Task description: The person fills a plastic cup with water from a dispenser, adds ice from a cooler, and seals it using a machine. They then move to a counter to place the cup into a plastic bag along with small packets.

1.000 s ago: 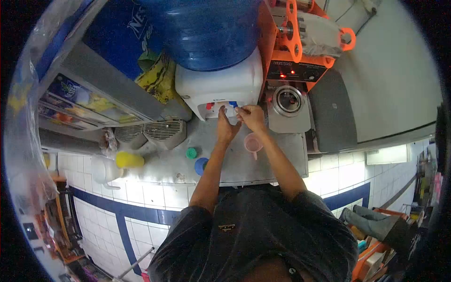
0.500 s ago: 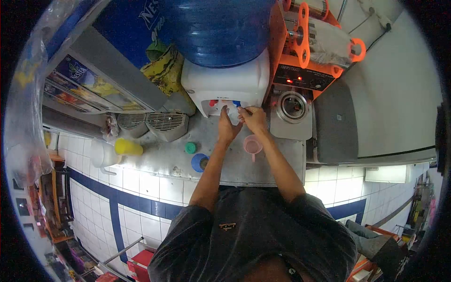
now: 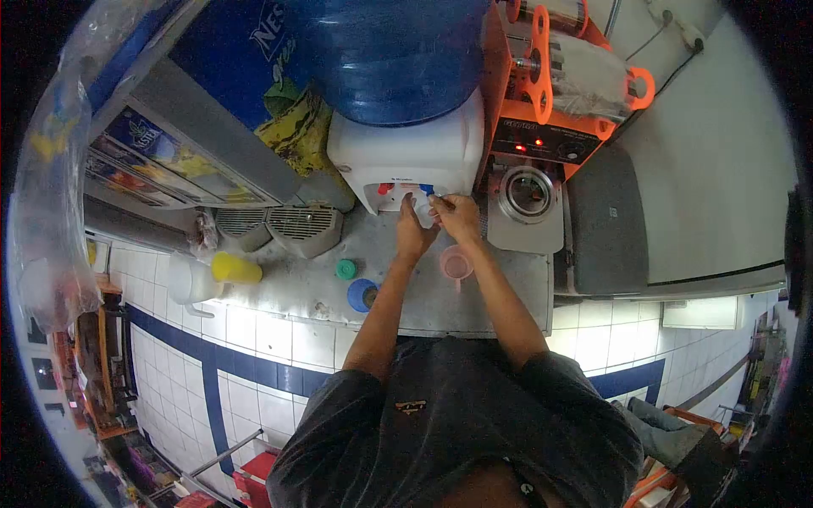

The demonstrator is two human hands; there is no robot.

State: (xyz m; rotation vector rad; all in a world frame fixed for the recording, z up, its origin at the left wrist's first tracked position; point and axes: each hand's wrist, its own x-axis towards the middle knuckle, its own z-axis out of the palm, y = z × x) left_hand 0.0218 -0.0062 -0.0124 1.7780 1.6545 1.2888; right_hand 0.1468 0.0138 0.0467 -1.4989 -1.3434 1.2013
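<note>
Under the white water dispenser (image 3: 406, 148), my left hand (image 3: 413, 233) is closed around a clear plastic cup (image 3: 423, 210). My right hand (image 3: 458, 220) meets the cup's right side, fingers curled at its rim, just beneath the blue tap (image 3: 427, 190). Whether a fingertip also touches that tap is hard to see. To its left is the red tap (image 3: 384, 188). A pink measuring cup (image 3: 456, 264) stands on the counter by my right wrist. Beside my left forearm are a blue cup (image 3: 362, 295) and a green lid-like piece (image 3: 345, 269).
A large blue water bottle (image 3: 398, 59) tops the dispenser. On the right stands an orange cup-sealing machine (image 3: 542, 140) with lit red indicators. Drink-machine drip trays (image 3: 305, 227), a yellow cup (image 3: 236, 267) and a white pitcher (image 3: 190, 279) occupy the metal counter's (image 3: 423, 309) left side.
Both hands stay around the cup beneath the blue tap, with only slight finger movement. The whole view has shifted slightly; the counter items keep their places.
</note>
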